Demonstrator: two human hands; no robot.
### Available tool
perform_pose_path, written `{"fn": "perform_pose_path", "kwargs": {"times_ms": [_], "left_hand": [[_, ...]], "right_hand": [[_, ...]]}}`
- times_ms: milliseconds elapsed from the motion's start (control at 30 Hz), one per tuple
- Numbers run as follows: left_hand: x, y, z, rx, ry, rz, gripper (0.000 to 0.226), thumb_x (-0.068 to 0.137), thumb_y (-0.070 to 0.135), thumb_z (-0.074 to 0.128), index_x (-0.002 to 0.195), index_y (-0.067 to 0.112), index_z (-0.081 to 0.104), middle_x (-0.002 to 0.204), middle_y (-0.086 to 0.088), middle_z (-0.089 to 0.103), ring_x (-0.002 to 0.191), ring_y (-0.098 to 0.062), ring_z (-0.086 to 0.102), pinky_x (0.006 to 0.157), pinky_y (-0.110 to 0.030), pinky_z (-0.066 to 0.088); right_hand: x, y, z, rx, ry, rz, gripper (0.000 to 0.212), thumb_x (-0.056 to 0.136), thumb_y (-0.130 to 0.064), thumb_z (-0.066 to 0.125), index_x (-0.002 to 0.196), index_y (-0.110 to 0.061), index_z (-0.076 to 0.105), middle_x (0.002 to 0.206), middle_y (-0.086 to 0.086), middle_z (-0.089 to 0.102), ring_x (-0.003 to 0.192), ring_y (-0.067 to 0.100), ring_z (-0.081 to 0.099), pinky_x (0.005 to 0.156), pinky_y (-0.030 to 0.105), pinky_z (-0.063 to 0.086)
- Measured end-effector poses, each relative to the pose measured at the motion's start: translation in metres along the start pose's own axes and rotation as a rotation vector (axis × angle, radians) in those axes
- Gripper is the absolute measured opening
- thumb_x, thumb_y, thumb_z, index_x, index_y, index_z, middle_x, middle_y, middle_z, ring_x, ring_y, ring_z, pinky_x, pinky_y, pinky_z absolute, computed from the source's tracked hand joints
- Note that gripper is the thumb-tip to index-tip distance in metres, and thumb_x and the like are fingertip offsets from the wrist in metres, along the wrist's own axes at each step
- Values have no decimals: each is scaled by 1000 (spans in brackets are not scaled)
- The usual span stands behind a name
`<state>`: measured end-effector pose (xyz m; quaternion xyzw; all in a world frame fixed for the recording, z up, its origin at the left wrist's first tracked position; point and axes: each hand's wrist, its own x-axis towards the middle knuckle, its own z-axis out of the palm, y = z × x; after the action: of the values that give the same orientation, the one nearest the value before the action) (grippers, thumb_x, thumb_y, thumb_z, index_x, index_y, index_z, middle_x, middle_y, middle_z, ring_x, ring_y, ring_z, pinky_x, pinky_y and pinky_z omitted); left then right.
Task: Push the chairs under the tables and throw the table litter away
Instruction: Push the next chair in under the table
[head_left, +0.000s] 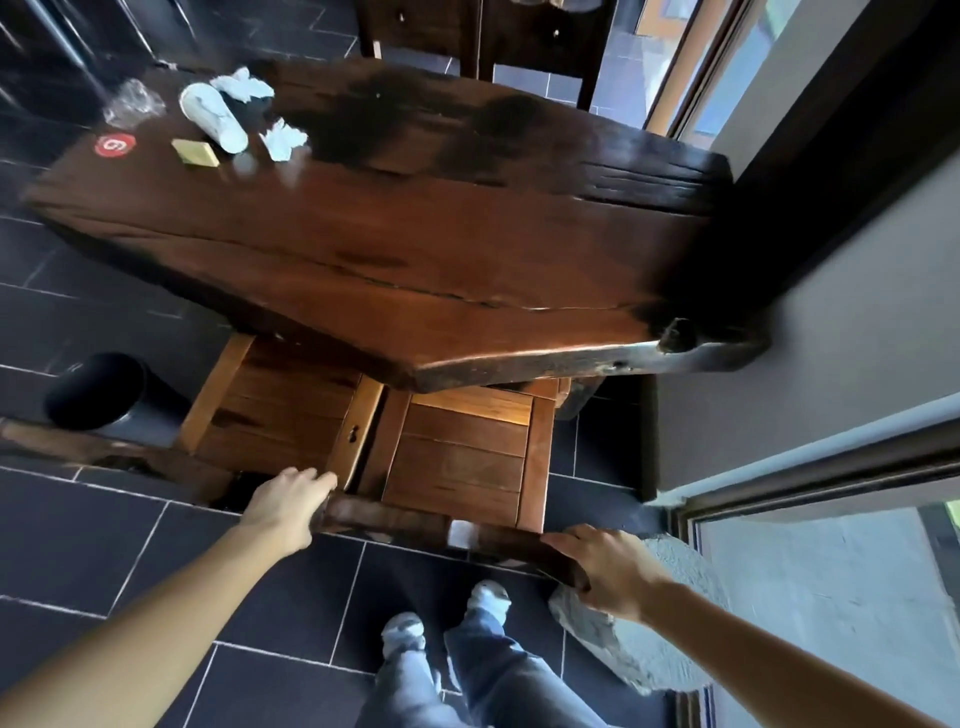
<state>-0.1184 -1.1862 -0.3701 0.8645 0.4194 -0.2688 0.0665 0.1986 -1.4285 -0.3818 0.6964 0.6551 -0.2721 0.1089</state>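
Left hand (288, 506) gripped the left end of the chair (457, 457) backrest, fingers curled over the top rail. Right hand (605, 569) clamped the rail's right end, fingers wrapped. Chair seat sat partly under the tabletop (415, 249), second chair (280, 410) just beside it on the left, also partly under. Litter at the tabletop's far left corner: tipped white paper cup (215, 117), crumpled tissues (283, 139), clear plastic wrap (132, 101), small yellow card (196, 153), red sticker (114, 145). Black bin (104, 389) stood on the floor left of the chairs.
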Motion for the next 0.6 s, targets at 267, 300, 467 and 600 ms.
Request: {"fn": "perform_pose_path", "kwargs": {"times_ms": [267,300,467,600], "left_hand": [[3,6,14,6,103,-44,46,72,16,68,115,22,51,116,4,54,114,-17,47,102,-31,35],[3,8,11,-14,84,-74,44,73,26,68,114,21,52,115,4,56,113,-18,49,101,-32,36],[-4,40,3,78,83,-25,75,75,43,67,137,12,36,146,-7,36,141,-25,24,118,-44,9],[-10,98,21,-140,-4,104,83,81,37,65,145,10,18,153,-10,24,143,-27,18,119,-40,14]], "right_hand": [[22,-9,-38,89,-207,64,62,78,-67,51,132,-37,43,120,-2,64,110,25,59,88,36,48],[32,-10,-39,98,-217,73,63,78,-70,49,129,-34,46,119,-2,64,109,25,59,87,35,47],[64,-39,-21,142,-364,81,80,68,-57,71,136,-30,40,122,-2,63,111,25,59,87,36,50],[76,-38,-10,-15,-370,152,64,71,-37,76,128,-22,51,116,1,65,105,24,62,81,33,51]]}}
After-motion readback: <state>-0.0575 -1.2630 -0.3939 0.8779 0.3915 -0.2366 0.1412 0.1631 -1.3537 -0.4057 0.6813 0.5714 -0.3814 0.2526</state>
